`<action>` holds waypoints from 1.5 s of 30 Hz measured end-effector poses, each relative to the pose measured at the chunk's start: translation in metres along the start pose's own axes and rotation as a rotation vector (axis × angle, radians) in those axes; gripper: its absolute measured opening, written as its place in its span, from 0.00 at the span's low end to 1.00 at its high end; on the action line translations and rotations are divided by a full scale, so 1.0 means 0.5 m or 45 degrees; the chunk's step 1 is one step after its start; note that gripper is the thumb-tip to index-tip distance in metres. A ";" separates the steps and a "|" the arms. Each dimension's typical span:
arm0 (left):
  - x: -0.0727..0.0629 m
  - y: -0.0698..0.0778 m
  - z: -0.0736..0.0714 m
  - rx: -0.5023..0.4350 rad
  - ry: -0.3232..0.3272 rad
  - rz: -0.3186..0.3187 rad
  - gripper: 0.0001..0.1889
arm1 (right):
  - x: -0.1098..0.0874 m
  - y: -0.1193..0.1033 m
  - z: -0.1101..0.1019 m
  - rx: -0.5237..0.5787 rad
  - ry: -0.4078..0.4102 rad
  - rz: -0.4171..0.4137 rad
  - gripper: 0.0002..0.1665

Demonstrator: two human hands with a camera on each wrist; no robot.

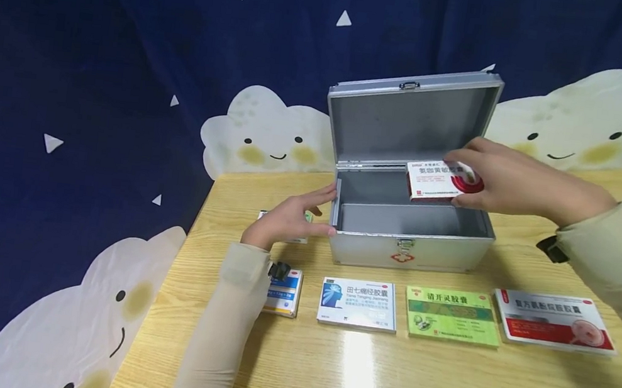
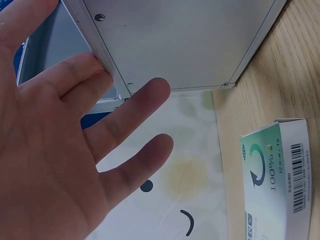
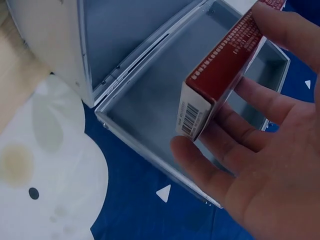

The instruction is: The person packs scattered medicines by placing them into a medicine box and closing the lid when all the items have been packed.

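Observation:
A silver metal medicine case [image 1: 367, 250] with a red cross below its latch stands on the table, lid [image 1: 409, 125] raised. My right hand [image 1: 495, 175] grips a red and white medicine box [image 1: 432, 181] by its right end, over the case's opening. In the right wrist view the box's red side [image 3: 225, 60] and barcoded end face the camera, with the thumb on one side and the fingers on the other. At the case's left wall, my left hand [image 1: 294, 217] rests its fingertips on the rim, fingers spread and fairly straight, as the left wrist view shows.
In front of the case lie a blue and white box [image 1: 285, 292], a white box [image 1: 359, 303], a green box [image 1: 452, 316] and a red and white box [image 1: 556, 321]. A green and white box [image 2: 270, 175] lies left of the case. Behind hangs a dark blue cloth [image 1: 133, 42].

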State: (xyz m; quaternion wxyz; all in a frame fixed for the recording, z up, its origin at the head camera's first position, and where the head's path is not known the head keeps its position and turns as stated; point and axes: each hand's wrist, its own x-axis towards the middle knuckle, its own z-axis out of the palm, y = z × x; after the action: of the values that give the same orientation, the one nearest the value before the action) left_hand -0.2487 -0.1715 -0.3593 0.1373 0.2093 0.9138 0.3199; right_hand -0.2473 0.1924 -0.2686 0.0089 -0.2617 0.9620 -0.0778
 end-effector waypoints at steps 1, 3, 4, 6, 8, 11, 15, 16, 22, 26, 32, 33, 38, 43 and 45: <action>0.000 0.000 0.001 -0.008 -0.004 0.004 0.46 | 0.000 -0.001 0.001 -0.002 -0.004 0.001 0.42; 0.001 0.000 0.003 -0.017 -0.009 0.009 0.45 | 0.001 -0.003 0.002 0.000 -0.002 -0.005 0.42; 0.001 -0.001 0.003 -0.020 -0.009 0.013 0.45 | 0.003 -0.003 0.003 0.002 0.000 -0.008 0.42; 0.000 -0.001 0.003 -0.029 -0.011 0.007 0.45 | 0.005 -0.003 0.003 0.003 0.003 -0.011 0.42; 0.000 -0.002 0.003 -0.033 -0.015 0.006 0.45 | 0.009 -0.004 0.004 0.006 -0.004 -0.005 0.42; 0.000 -0.002 0.002 -0.035 -0.017 0.009 0.45 | 0.016 -0.011 0.003 0.004 -0.009 0.000 0.42; 0.001 -0.003 0.003 -0.026 -0.014 0.013 0.45 | 0.026 -0.021 0.004 0.007 0.021 -0.041 0.40; 0.001 -0.004 0.004 -0.024 -0.014 0.013 0.45 | 0.029 -0.024 0.004 0.010 0.026 -0.053 0.40; 0.003 -0.009 0.005 -0.047 -0.011 0.015 0.45 | 0.046 -0.040 0.007 0.015 -0.011 -0.071 0.39; 0.004 -0.012 0.005 -0.062 -0.008 0.022 0.46 | 0.056 -0.048 0.013 -0.014 -0.019 -0.095 0.37; 0.005 -0.014 0.008 -0.067 -0.011 0.009 0.46 | 0.062 -0.064 0.024 -0.007 -0.027 -0.119 0.38; 0.006 -0.013 0.009 -0.068 -0.012 0.011 0.46 | 0.063 -0.066 0.026 -0.008 -0.031 -0.116 0.38; 0.006 -0.011 0.008 -0.050 -0.007 0.008 0.47 | 0.078 -0.081 0.024 -0.063 -0.054 -0.122 0.40; 0.004 -0.007 0.007 -0.033 -0.009 -0.001 0.46 | 0.104 -0.095 0.015 -0.139 -0.099 -0.128 0.39; 0.004 -0.008 0.007 -0.024 -0.002 0.001 0.46 | 0.114 -0.100 0.012 -0.153 -0.115 -0.124 0.39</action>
State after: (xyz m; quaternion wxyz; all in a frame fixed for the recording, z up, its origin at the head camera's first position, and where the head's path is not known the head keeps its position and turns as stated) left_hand -0.2502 -0.1712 -0.3647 0.1401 0.2085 0.9106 0.3283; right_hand -0.2711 0.1201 -0.2657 0.0326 -0.3115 0.9496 -0.0084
